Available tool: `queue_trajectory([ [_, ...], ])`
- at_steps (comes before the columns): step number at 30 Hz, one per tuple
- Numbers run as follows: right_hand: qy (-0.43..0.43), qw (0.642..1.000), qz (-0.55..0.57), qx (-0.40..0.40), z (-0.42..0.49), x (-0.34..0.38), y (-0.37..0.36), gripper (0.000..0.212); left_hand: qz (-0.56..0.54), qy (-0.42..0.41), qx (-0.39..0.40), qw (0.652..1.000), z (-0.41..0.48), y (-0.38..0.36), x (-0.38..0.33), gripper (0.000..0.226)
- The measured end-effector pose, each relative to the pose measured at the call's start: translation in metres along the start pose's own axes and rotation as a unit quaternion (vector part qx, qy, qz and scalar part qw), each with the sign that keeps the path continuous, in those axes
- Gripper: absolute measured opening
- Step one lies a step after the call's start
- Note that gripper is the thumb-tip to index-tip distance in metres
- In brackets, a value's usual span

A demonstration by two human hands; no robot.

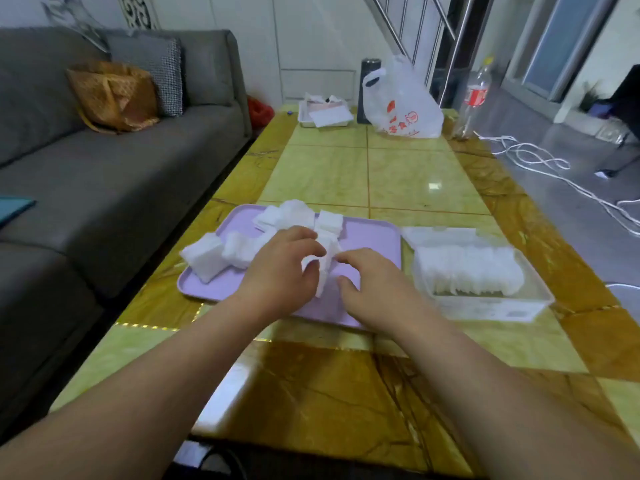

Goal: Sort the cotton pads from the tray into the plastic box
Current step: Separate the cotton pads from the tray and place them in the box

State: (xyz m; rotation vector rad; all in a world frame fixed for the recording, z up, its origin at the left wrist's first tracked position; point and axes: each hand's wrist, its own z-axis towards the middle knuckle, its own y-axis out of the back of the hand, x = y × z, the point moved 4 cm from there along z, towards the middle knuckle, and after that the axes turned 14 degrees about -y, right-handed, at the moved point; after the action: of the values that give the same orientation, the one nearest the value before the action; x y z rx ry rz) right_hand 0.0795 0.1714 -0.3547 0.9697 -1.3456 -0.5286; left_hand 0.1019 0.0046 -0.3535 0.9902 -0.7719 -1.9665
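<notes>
A lilac tray (374,237) lies on the table in front of me with several stacks of white cotton pads (214,254) on it. To its right stands a clear plastic box (485,306), its row of white pads (467,271) nearly filling it. My left hand (280,268) grips a small stack of pads (323,268) over the middle of the tray, fingers curled round it. My right hand (374,285) is right beside the same stack, index finger and thumb touching its right side.
The yellow and brown marble table (346,174) has a white plastic bag (401,102), a small white tray with papers (322,112) and a bottle (476,95) at its far end. A grey sofa (121,168) runs along the left. White cables (540,161) lie on the floor at right.
</notes>
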Motion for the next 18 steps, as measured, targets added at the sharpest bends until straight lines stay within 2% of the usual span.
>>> queue_trajectory([
  [2, 0.005, 1.0, -0.022, 0.007, 0.005, 0.006, -0.011, 0.05, 0.05, 0.075, -0.011, 0.996, -0.001, 0.02, 0.029, 0.034],
  [6, 0.028, 0.997, -0.068, 0.008, 0.018, 0.02, -0.039, 0.069, 0.191, 0.208, 0.139, 0.949, -0.023, 0.035, 0.076, 0.064],
  [8, 0.028, 0.995, -0.099, 0.0, 0.024, 0.023, -0.051, 0.085, 0.199, 0.251, 0.188, 0.928, -0.034, 0.033, 0.09, 0.078],
  [9, 0.027, 0.993, -0.114, 0.006, 0.025, 0.024, -0.057, 0.086, 0.193, 0.263, 0.2, 0.924, -0.038, 0.033, 0.093, 0.082],
  [11, 0.027, 0.988, -0.145, 0.043, 0.026, 0.025, -0.067, 0.076, 0.158, 0.275, 0.198, 0.927, -0.042, 0.035, 0.098, 0.084],
  [14, 0.027, 0.986, -0.146, 0.081, 0.022, 0.025, -0.069, 0.063, 0.143, 0.255, 0.179, 0.939, -0.042, 0.035, 0.097, 0.074],
  [16, 0.025, 0.986, -0.147, 0.078, 0.02, 0.022, -0.064, 0.06, 0.159, 0.228, 0.183, 0.943, -0.041, 0.029, 0.091, 0.068],
  [18, 0.023, 0.985, -0.154, 0.069, 0.02, 0.02, -0.056, 0.057, 0.129, 0.211, 0.19, 0.95, -0.038, 0.022, 0.082, 0.063],
])
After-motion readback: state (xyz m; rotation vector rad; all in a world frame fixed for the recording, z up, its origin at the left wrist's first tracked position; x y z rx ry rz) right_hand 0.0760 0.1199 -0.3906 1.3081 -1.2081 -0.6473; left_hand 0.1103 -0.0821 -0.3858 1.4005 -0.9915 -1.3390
